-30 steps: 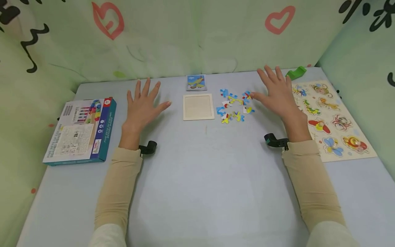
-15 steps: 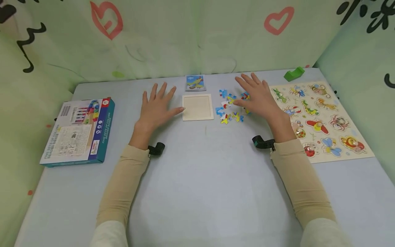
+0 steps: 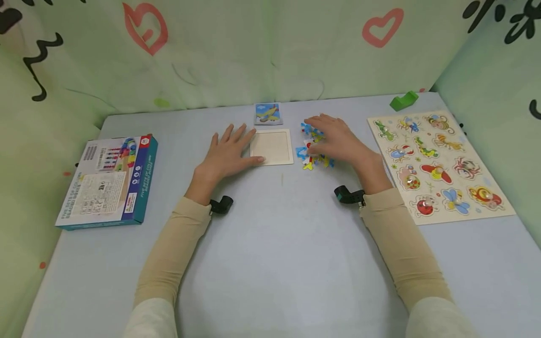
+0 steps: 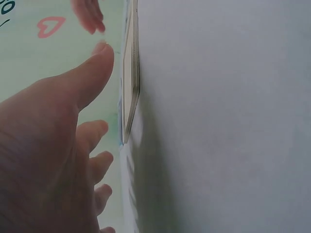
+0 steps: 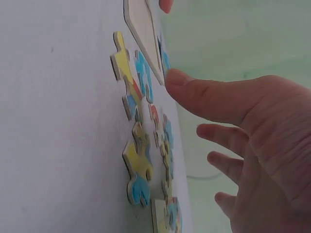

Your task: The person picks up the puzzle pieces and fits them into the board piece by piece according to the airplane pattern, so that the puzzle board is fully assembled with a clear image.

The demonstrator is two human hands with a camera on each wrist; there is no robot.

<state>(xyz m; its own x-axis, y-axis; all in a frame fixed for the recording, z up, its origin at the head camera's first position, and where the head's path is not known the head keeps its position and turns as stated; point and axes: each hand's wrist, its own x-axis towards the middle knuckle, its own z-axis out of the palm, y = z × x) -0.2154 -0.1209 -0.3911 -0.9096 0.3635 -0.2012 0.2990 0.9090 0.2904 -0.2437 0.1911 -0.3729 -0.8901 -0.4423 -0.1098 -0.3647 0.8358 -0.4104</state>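
My left hand (image 3: 226, 159) hovers at the left edge of a small wooden puzzle tray (image 3: 276, 148), fingers spread and thumb near its lower left corner. In the left wrist view a gap shows between the thumb (image 4: 97, 73) and the tray. My right hand (image 3: 338, 141) is over a loose heap of jigsaw pieces (image 3: 302, 152), hiding part of it. Those pieces, blue, yellow and red, lie on the table in the right wrist view, with my relaxed fingers and thumb (image 5: 204, 97) above them. Neither hand holds anything.
Behind the tray lies a small picture card (image 3: 268, 114) with a yellow plane. A boxed set (image 3: 107, 183) is on the left, and an insect picture board (image 3: 439, 164) on the right. A green curved block (image 3: 404, 101) sits at the back right, before a green cloth wall (image 3: 262, 51).
Both hands have moved inward and lower: the left rightward to the tray, the right leftward over the jigsaw pieces, uncovering the insect board. Tray and pieces stay where they were.
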